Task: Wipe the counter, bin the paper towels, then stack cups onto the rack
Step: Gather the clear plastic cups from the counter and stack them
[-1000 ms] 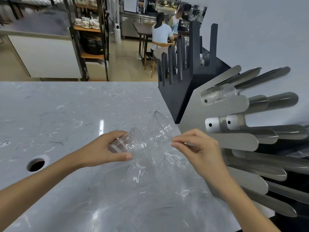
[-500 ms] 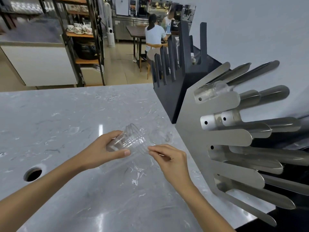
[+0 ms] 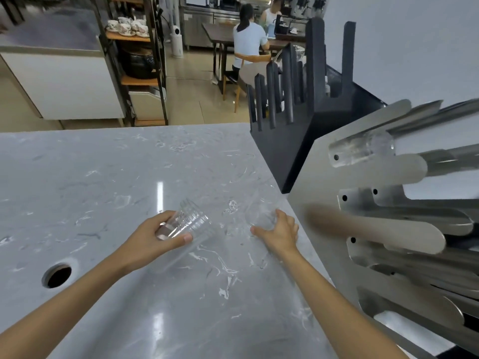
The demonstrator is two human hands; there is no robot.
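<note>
right hand (image 3: pixel 278 230) closed around single clear cup (image 3: pixel 260 216) at frame centre, nearest the steel rack (image 3: pixel 324 177) to its right; left hand (image 3: pixel 153 240) grips the tilted cup stack (image 3: pixel 188 224)

Single head view, looking forward-down, close over counter (image 3: pixel 108 182); room beyond.

Over the grey marble counter (image 3: pixel 103 177), my left hand (image 3: pixel 153 242) grips a stack of clear cups (image 3: pixel 186 224) while my right hand (image 3: pixel 280 234) holds a single clear cup (image 3: pixel 261 213) near the counter's right edge, beside the steel rack (image 3: pixel 324 177).
</note>
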